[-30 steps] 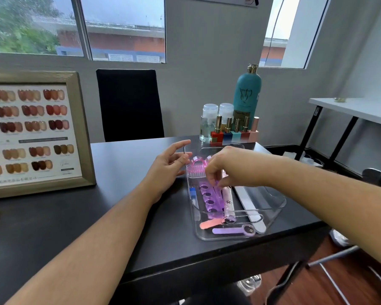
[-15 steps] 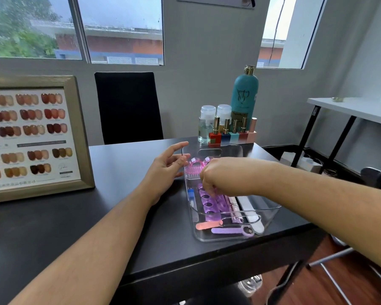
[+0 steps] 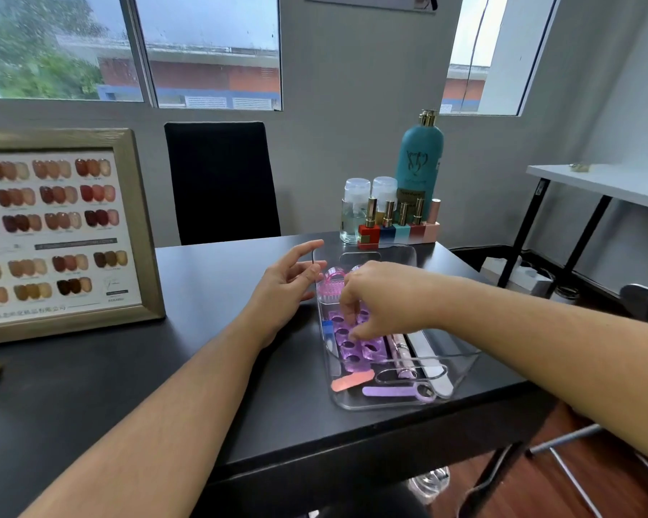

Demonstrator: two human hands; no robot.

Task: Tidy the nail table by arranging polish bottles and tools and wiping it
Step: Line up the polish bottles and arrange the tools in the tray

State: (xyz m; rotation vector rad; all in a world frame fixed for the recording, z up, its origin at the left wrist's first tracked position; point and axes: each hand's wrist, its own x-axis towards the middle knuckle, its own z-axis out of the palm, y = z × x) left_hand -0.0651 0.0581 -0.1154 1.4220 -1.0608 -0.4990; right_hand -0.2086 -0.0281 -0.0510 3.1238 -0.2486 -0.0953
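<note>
Purple foam toe separators (image 3: 354, 343) lie in our clear plastic tray (image 3: 461, 372) on the black table (image 3: 210, 372), our right hand (image 3: 384, 299) pinching them. Our left hand (image 3: 289, 289) rests open beside the tray's wall. A pink brush (image 3: 330, 284), white file (image 3: 433, 362) and polish bottles (image 3: 397, 226) crowd around.

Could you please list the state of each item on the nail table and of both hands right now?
Clear tray: flat on the table, holding tools.
Purple toe separators: lying in tray, under the right hand.
Pink brush: at the tray's far end.
Polish bottles: upright, capped, in a row.
Teal bottle: upright, capped.
Left hand: open, at tray's left edge.
Right hand: fingers curled down onto separators; grip unclear.
</note>
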